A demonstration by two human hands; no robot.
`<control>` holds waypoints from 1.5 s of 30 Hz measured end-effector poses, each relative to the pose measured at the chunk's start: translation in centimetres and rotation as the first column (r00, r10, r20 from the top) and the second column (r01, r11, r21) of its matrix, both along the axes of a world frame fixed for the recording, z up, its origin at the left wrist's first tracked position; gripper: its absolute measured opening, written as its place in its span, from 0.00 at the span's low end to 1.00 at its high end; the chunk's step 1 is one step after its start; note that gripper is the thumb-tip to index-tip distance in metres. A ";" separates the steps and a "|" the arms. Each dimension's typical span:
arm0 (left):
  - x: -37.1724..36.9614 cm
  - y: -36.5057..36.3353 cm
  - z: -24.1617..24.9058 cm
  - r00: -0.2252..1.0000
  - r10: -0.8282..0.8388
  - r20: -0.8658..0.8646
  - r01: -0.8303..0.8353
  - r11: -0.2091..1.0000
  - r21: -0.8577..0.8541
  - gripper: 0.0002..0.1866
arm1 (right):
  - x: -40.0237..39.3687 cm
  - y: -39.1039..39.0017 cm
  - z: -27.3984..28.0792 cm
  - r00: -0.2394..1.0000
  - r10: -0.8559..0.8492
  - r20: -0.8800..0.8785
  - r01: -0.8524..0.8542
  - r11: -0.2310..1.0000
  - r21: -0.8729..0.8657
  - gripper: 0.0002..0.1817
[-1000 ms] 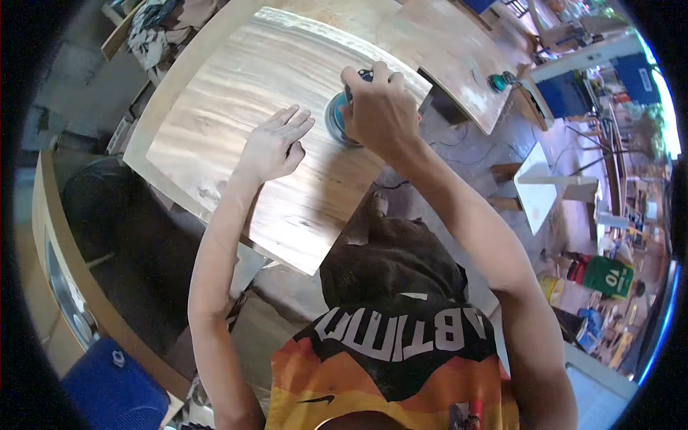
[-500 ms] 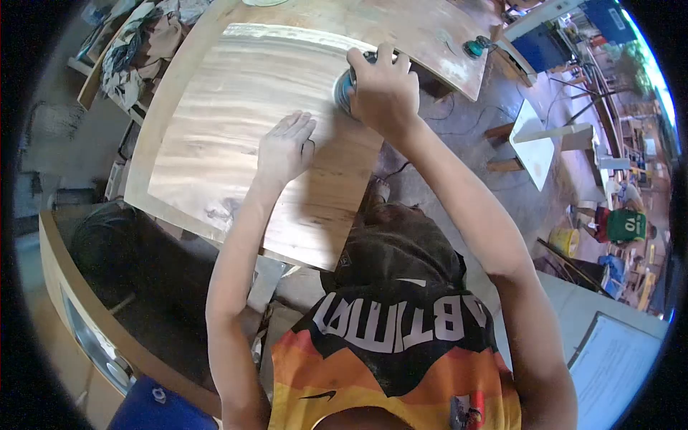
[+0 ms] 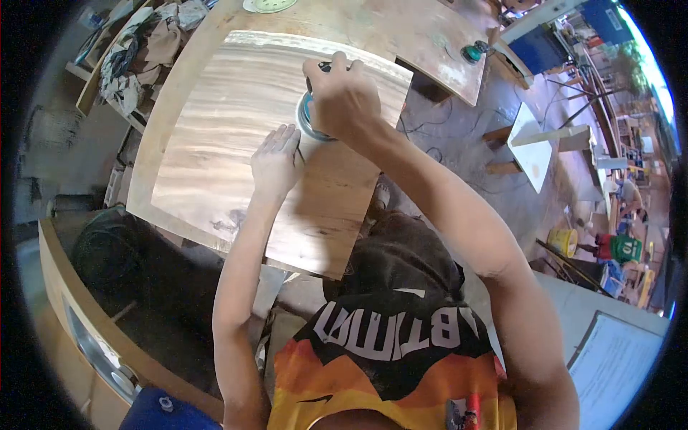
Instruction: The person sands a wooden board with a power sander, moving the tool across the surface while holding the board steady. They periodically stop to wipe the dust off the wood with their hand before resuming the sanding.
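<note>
While right grip point(image 3: 342, 99) clasps sander point(image 3: 307, 113), left grip point(image 3: 275, 163) flat on board point(image 3: 211, 132); rags point(image 3: 162, 47) fill shelf point(image 3: 93, 88).

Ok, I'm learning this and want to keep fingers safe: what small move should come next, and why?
Probably draw the left hand a little back toward the body: its fingers lie on the board close beside the sander, which the right hand grips from above, leaving little room between them.

A pale wooden counter point(image 3: 192, 79) carries a broad, streaked wooden board point(image 3: 222, 143) lying flat, with a strip of the counter showing along the board's left side, and a round, light-green disc point(image 3: 274, 4) beyond the board's far edge.
</note>
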State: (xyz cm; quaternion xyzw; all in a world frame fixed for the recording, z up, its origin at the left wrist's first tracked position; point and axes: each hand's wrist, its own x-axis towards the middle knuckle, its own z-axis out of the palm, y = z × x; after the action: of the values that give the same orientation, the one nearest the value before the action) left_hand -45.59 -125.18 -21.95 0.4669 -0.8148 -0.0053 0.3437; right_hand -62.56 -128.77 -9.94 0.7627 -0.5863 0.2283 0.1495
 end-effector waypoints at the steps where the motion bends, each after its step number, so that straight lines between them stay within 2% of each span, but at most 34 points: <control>1: 0.5 0.0 -0.1 1.000 0.020 -0.017 -0.020 1.000 0.016 0.15 | 0.4 -0.3 0.1 1.000 0.000 0.016 -0.001 0.999 0.035 0.21; 5: 3.2 -0.5 0.6 0.989 0.145 0.036 -0.148 0.987 0.065 0.19 | 1.9 -2.3 0.7 0.999 -0.017 -0.034 0.021 0.993 0.118 0.20; 11: 5.5 -2.6 0.5 0.923 0.381 0.059 -0.386 0.917 0.103 0.24 | 5.5 -4.5 0.5 0.995 0.098 -0.021 -0.094 0.986 0.137 0.18; 13: 6.3 -3.7 -0.1 0.916 0.393 0.086 -0.400 0.912 0.092 0.25 | 6.5 -4.8 0.6 0.991 0.132 -0.030 -0.128 0.985 0.114 0.19; 14: 6.7 -4.3 -0.3 0.911 0.401 0.097 -0.409 0.909 0.086 0.26 | 7.0 -5.3 0.8 0.989 0.147 -0.022 -0.142 0.977 0.157 0.20; 16: 7.8 -5.0 0.0 0.930 0.349 0.112 -0.362 0.923 0.128 0.29 | 7.9 -6.0 1.4 0.986 0.167 0.000 -0.162 0.955 0.249 0.21; 19: 9.3 -6.4 0.8 0.936 0.302 0.182 -0.340 0.909 0.240 0.35 | 9.6 -8.9 2.8 0.987 0.135 -0.087 -0.087 0.906 0.415 0.28; 20: 9.8 -6.7 1.0 0.933 0.291 0.214 -0.345 0.893 0.288 0.37 | 10.2 -10.0 3.1 0.988 0.141 -0.062 -0.101 0.896 0.431 0.27; 22: 10.5 -8.1 0.6 0.918 0.317 0.236 -0.377 0.883 0.279 0.39 | 10.8 -12.4 3.5 0.988 0.152 -0.007 -0.131 0.874 0.467 0.27; 26: 11.6 -11.0 0.2 0.900 0.362 0.243 -0.420 0.868 0.266 0.40 | 12.4 -15.9 2.9 0.979 0.203 0.027 -0.197 0.902 0.384 0.25; 30: 12.8 -12.7 0.9 0.918 0.339 0.205 -0.385 0.886 0.260 0.37 | 14.5 -19.7 3.1 0.959 0.282 0.000 -0.263 0.895 0.360 0.23; 35: 14.1 -10.3 1.6 0.939 0.266 0.217 -0.323 0.899 0.297 0.35 | 17.2 -22.3 1.4 0.954 0.289 0.081 -0.300 0.904 0.303 0.23; 38: 16.1 -9.6 1.9 0.961 0.203 0.188 -0.254 0.916 0.311 0.34 | 18.2 -21.4 1.6 0.949 0.313 0.018 -0.305 0.906 0.295 0.24; 41: 17.5 -9.7 2.7 0.976 0.133 0.172 -0.185 0.922 0.341 0.33 | 19.7 -20.2 2.3 0.942 0.336 0.025 -0.318 0.861 0.397 0.27; 45: 19.3 -9.4 2.1 0.995 0.053 0.081 -0.076 0.949 0.306 0.29 | 21.3 -18.7 1.3 0.966 0.257 0.015 -0.251 0.931 0.266 0.23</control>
State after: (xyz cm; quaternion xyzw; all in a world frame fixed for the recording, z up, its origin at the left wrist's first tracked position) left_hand -26.26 -134.60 -19.89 0.5412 -0.8000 -0.1046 0.2369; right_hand -41.22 -147.49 -8.60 0.8475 -0.5066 0.1572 0.0210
